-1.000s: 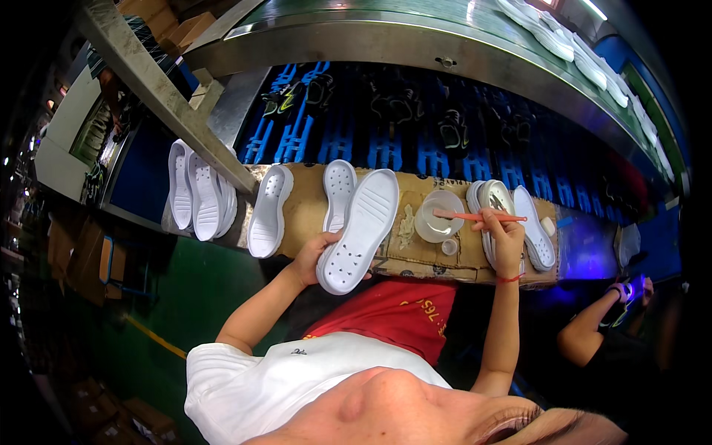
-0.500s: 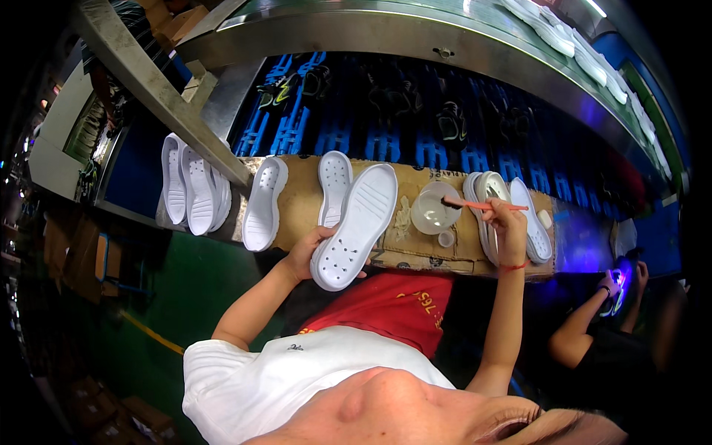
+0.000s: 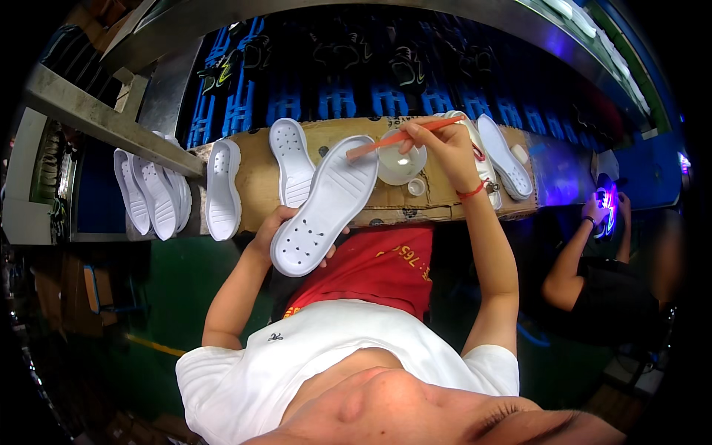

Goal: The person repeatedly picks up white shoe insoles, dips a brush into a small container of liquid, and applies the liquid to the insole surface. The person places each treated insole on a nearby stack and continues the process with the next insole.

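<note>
My left hand (image 3: 271, 233) is closed around the heel half of a white shoe sole (image 3: 326, 204), held tilted above the bench edge with its inner face up and small holes showing. In my right hand (image 3: 449, 152) is an orange-handled brush (image 3: 393, 139). The brush's head lies over the toe part of that sole, apparently touching it. Under the right forearm side stands a clear plastic tub (image 3: 400, 165) with liquid, beside a small cup (image 3: 417, 187). Another white sole (image 3: 291, 156) lies behind the held one.
Cardboard (image 3: 254, 174) covers the bench. A single sole (image 3: 222, 193) and a group of soles (image 3: 156, 194) lie left; more soles (image 3: 503, 156) lie right. Behind are blue racks (image 3: 285, 96) with dark shoes. A metal beam (image 3: 111, 119) crosses at left. A co-worker (image 3: 593, 274) sits right.
My right hand has brought the brush from above the tub leftward onto the held sole's toe part. The view has shifted; the left hand still grips the sole.
</note>
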Demonstrator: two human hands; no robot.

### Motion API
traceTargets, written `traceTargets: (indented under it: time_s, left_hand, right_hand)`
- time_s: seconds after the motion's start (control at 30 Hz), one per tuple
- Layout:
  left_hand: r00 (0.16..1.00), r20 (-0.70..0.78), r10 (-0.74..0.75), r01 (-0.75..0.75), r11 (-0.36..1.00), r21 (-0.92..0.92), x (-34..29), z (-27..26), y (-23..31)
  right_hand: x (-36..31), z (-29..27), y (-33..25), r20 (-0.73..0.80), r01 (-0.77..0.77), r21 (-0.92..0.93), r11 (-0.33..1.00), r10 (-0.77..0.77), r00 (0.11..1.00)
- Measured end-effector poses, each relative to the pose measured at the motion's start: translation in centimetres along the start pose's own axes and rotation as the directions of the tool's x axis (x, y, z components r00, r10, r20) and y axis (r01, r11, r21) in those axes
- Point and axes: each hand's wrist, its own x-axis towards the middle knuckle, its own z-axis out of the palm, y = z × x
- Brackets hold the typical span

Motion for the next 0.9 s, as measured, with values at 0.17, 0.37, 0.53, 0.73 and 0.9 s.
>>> traceTargets:
  time_s: [0.17,0.37,0.53,0.73,0.9]
  left_hand:
    - [0.993,-0.010,-0.119,0.119,0.993,-0.001,-0.5,0.3,0.5]
    - [0.970,-0.054,-0.235,0.239,0.968,0.072,0.8,1.1,1.3]
    - [0.991,0.007,-0.135,0.133,0.985,0.106,0.4,0.7,0.8]
    - [0.996,0.056,-0.068,0.061,0.993,0.105,1.4,0.4,0.2]
    - [0.999,0.038,0.026,-0.031,0.989,0.142,1.9,-0.6,-0.3]
  right_hand:
    - [2.7,1.1,-2.7,0.405,0.353,-0.345,0.870,-0.201,0.892]
    - [5.4,3.4,-4.2,0.713,0.483,-0.233,0.844,-0.190,0.675]
    - [6.1,-1.4,-4.5,0.512,0.461,-0.442,0.769,-0.206,0.834]
    - [1.6,-2.6,-4.6,0.276,0.348,-0.584,0.734,-0.224,0.935]
    - [-2.0,-2.2,-2.6,0.115,0.274,-0.527,0.804,-0.252,0.961]
